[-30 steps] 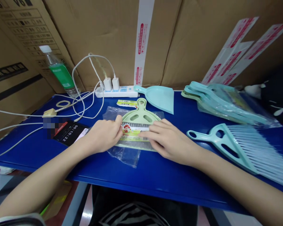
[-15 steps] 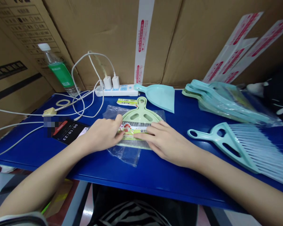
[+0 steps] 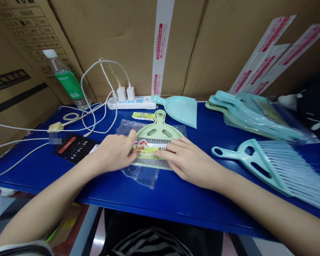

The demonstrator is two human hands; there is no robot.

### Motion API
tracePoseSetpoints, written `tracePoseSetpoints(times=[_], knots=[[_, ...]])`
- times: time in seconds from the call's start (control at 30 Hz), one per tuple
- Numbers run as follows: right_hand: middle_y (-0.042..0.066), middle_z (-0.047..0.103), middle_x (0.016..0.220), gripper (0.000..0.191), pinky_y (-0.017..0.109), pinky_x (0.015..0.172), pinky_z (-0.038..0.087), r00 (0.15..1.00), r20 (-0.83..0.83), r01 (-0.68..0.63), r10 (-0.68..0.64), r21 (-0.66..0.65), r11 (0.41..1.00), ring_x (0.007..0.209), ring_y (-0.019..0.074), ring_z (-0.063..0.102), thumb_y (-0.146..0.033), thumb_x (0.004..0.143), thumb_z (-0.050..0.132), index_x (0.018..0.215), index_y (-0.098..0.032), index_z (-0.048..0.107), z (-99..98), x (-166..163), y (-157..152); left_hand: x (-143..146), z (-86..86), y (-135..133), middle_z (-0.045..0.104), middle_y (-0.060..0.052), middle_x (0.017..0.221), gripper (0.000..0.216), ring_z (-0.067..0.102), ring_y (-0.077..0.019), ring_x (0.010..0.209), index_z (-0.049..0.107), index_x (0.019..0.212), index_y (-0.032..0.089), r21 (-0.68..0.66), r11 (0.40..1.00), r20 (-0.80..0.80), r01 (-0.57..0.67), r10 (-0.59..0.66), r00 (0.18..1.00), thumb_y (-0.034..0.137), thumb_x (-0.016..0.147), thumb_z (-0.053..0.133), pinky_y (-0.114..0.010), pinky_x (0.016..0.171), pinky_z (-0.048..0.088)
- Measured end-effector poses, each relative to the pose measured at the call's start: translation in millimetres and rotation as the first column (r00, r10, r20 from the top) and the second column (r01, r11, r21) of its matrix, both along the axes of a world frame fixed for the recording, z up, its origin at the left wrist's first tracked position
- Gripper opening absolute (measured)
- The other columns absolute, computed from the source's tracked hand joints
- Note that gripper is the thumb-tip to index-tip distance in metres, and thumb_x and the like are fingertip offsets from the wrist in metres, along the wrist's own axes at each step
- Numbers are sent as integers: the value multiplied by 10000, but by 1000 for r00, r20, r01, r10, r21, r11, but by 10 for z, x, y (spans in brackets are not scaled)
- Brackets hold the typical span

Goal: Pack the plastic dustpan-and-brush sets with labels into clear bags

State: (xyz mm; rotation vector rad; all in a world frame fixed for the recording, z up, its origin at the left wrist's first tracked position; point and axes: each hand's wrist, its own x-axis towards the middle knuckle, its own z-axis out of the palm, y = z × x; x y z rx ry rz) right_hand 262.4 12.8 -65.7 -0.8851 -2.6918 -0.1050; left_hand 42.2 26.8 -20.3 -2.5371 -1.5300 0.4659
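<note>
A small pale green brush (image 3: 160, 131) lies in a clear plastic bag (image 3: 141, 174) on the blue table (image 3: 175, 199), with a colourful paper label (image 3: 146, 149) across its bristles. My left hand (image 3: 114, 153) pinches the left end of the label and bag. My right hand (image 3: 191, 161) rests on the right side, fingers pressed flat on the label. Both hands touch the bagged brush.
A light blue dustpan (image 3: 182, 109) lies behind, a light blue brush (image 3: 274, 167) at right, a stack of bagged sets (image 3: 253, 115) at far right. A power strip (image 3: 131, 103) with white cables, a water bottle (image 3: 66, 81), a phone timer (image 3: 76, 147) sit at left. Cardboard boxes (image 3: 117, 39) wall the back.
My right fingers have slid slightly left along the label and my left hand has shifted a little left. The brush has barely moved.
</note>
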Motion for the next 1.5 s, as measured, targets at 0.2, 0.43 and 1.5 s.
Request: tracePoseSetpoints(times=[0.2, 0.43, 1.5], knots=[[53, 634, 813, 473, 332, 721, 362, 999, 30, -14, 14, 25, 1000, 766, 199, 531, -54, 853, 454, 1254, -215, 645, -11, -20, -7, 19, 11, -16, 685, -104, 694, 311, 673, -280, 628, 472, 1119, 96, -10, 1000, -5, -18, 18, 1000, 287, 919, 329, -318, 513, 362], [51, 633, 781, 481, 325, 688, 356, 997, 71, 8, -14, 92, 996, 738, 205, 530, -76, 859, 458, 1276, -237, 636, -28, -56, -19, 90, -38, -35, 707, -126, 764, 497, 695, -297, 705, 460, 1154, 100, 42, 997, 33, -66, 65, 997, 537, 943, 352, -312, 556, 418], [25, 725, 694, 401, 361, 707, 361, 987, 127, 125, -96, -254, 959, 663, 175, 574, -92, 828, 422, 877, -255, 786, 322, 420, 57, -106, 21, 147, 510, 44, 586, 149, 513, -159, 535, 403, 916, 207, -240, 971, 290, 8, 64, 955, 248, 782, 452, -285, 538, 303]])
